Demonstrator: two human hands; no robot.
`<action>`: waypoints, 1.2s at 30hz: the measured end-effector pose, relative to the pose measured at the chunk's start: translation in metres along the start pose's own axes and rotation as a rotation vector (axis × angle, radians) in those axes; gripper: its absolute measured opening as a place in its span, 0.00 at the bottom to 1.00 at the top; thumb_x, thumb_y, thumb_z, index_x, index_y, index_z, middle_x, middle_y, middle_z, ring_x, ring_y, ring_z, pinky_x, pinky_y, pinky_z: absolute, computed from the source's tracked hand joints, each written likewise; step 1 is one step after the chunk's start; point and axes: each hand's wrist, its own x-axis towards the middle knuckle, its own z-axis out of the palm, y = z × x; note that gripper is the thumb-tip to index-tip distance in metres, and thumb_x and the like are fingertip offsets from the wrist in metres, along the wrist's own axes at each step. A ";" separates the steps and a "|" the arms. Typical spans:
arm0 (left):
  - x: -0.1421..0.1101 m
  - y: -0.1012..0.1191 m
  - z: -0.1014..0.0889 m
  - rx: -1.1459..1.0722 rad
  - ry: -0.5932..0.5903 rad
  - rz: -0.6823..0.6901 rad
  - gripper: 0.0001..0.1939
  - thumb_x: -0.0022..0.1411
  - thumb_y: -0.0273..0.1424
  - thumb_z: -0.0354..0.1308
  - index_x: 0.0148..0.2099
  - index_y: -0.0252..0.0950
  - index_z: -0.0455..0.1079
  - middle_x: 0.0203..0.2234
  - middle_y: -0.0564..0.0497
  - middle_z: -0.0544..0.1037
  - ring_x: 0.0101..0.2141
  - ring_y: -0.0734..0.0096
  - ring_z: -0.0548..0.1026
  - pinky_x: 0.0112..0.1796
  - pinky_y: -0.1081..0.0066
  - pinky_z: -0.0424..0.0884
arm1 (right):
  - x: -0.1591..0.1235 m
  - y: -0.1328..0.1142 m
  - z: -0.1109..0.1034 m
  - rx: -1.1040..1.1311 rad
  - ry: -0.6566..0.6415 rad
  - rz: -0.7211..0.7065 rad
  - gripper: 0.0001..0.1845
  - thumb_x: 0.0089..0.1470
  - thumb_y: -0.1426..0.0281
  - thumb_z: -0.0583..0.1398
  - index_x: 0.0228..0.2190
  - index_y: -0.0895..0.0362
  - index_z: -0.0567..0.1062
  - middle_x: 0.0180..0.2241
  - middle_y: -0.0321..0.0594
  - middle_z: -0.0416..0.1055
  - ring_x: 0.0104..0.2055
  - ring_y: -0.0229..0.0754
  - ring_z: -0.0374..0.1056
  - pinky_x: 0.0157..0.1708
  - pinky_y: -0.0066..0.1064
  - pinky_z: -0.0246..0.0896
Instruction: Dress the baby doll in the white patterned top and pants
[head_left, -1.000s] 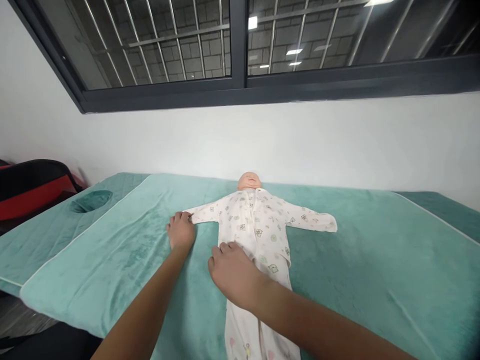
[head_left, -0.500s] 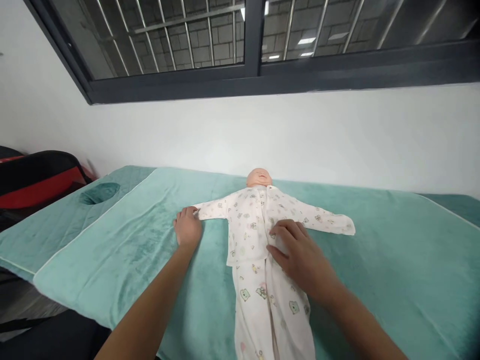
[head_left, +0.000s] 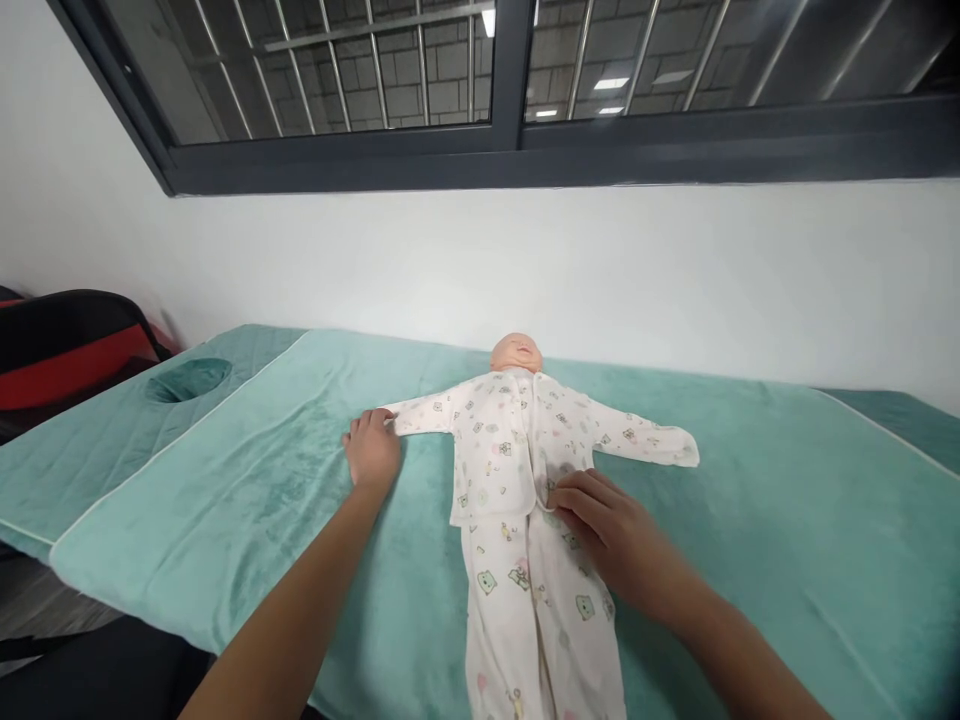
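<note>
A baby doll (head_left: 516, 352) lies on its back, dressed in a white printed baby shirt (head_left: 491, 450) and matching printed trousers (head_left: 501, 620). Both sleeves stretch out sideways. My left hand (head_left: 373, 447) is closed around the cuff of the sleeve on the left side. Thumb and fingers of my right hand (head_left: 611, 530) are pinched at the lower front edge of the shirt, by its centre opening; this hand covers part of the hem and the trousers' waist. The other sleeve (head_left: 649, 440) lies flat on the bed, its cuff untouched.
The doll rests on a green velvety bed cover (head_left: 750, 520) with pale piping. A face hole (head_left: 189, 380) sits at the left end. A black and red padded object (head_left: 75, 345) stands beyond it. Behind are a white wall (head_left: 360, 260) and a dark window frame (head_left: 517, 160).
My right hand has moved down the shirt front to its lower edge, and its fingers have come together there. The left hand stays at the cuff.
</note>
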 end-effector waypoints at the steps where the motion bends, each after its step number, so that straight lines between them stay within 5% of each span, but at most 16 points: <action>1: 0.000 0.000 -0.001 -0.012 -0.003 -0.005 0.15 0.62 0.24 0.49 0.47 0.38 0.71 0.45 0.43 0.76 0.48 0.52 0.70 0.46 0.57 0.62 | 0.000 -0.001 -0.003 0.010 -0.020 0.000 0.16 0.65 0.75 0.47 0.38 0.54 0.74 0.40 0.43 0.72 0.43 0.45 0.66 0.43 0.39 0.64; 5: 0.000 0.000 -0.008 -0.082 0.038 -0.038 0.15 0.62 0.23 0.47 0.48 0.36 0.71 0.46 0.43 0.75 0.48 0.56 0.70 0.48 0.59 0.63 | 0.018 -0.003 -0.016 0.156 -0.081 0.030 0.15 0.66 0.66 0.50 0.32 0.53 0.73 0.36 0.39 0.71 0.38 0.41 0.67 0.38 0.34 0.63; 9: -0.004 0.015 -0.017 -0.168 0.162 -0.045 0.15 0.67 0.26 0.43 0.50 0.33 0.69 0.50 0.42 0.72 0.53 0.59 0.67 0.54 0.61 0.62 | 0.068 0.014 -0.018 0.208 0.169 0.262 0.14 0.64 0.60 0.51 0.36 0.54 0.71 0.40 0.40 0.71 0.39 0.41 0.67 0.37 0.32 0.62; 12: -0.006 0.058 -0.022 -0.502 0.196 0.020 0.16 0.68 0.31 0.44 0.52 0.34 0.69 0.48 0.42 0.73 0.49 0.63 0.71 0.48 0.66 0.68 | 0.118 0.029 -0.012 0.048 0.254 0.523 0.20 0.60 0.54 0.54 0.43 0.57 0.69 0.45 0.46 0.70 0.43 0.46 0.68 0.39 0.35 0.60; 14: -0.002 0.099 -0.022 -0.742 0.079 0.080 0.17 0.69 0.33 0.44 0.54 0.36 0.68 0.44 0.46 0.75 0.41 0.68 0.74 0.41 0.70 0.70 | 0.147 0.035 -0.008 -0.074 0.156 0.643 0.25 0.58 0.50 0.55 0.43 0.59 0.69 0.43 0.50 0.71 0.43 0.51 0.69 0.37 0.36 0.58; 17: 0.011 0.153 -0.015 -0.698 -0.130 0.255 0.14 0.66 0.32 0.50 0.48 0.37 0.74 0.39 0.47 0.77 0.39 0.66 0.74 0.43 0.68 0.68 | 0.172 0.045 -0.002 -0.164 0.048 0.683 0.23 0.59 0.52 0.52 0.39 0.60 0.70 0.38 0.51 0.73 0.42 0.53 0.69 0.35 0.35 0.56; 20: 0.021 0.176 -0.005 -0.597 -0.227 0.228 0.11 0.62 0.32 0.54 0.40 0.36 0.77 0.36 0.46 0.77 0.35 0.64 0.73 0.39 0.66 0.68 | 0.173 0.059 0.001 -0.120 0.094 0.664 0.16 0.60 0.59 0.51 0.35 0.58 0.70 0.34 0.48 0.74 0.38 0.48 0.68 0.33 0.33 0.54; 24: 0.024 0.173 0.001 -0.676 -0.271 0.244 0.09 0.60 0.30 0.54 0.32 0.39 0.76 0.33 0.49 0.76 0.32 0.68 0.72 0.37 0.68 0.67 | 0.157 0.076 -0.003 -0.034 0.172 0.643 0.10 0.57 0.62 0.53 0.31 0.54 0.68 0.29 0.40 0.72 0.33 0.44 0.66 0.31 0.31 0.53; 31: 0.030 0.165 -0.008 -0.936 -0.493 0.091 0.08 0.58 0.33 0.56 0.35 0.38 0.76 0.27 0.51 0.76 0.25 0.72 0.70 0.24 0.74 0.65 | 0.140 0.084 -0.015 0.038 0.121 0.767 0.20 0.53 0.49 0.55 0.27 0.54 0.65 0.27 0.40 0.71 0.26 0.42 0.64 0.26 0.32 0.51; 36: 0.025 0.172 -0.019 -1.142 -0.398 -0.038 0.08 0.58 0.34 0.59 0.36 0.37 0.76 0.20 0.55 0.71 0.20 0.77 0.65 0.22 0.77 0.62 | 0.137 0.092 -0.019 0.035 0.003 0.780 0.24 0.55 0.48 0.53 0.20 0.54 0.63 0.22 0.41 0.70 0.22 0.40 0.61 0.24 0.32 0.50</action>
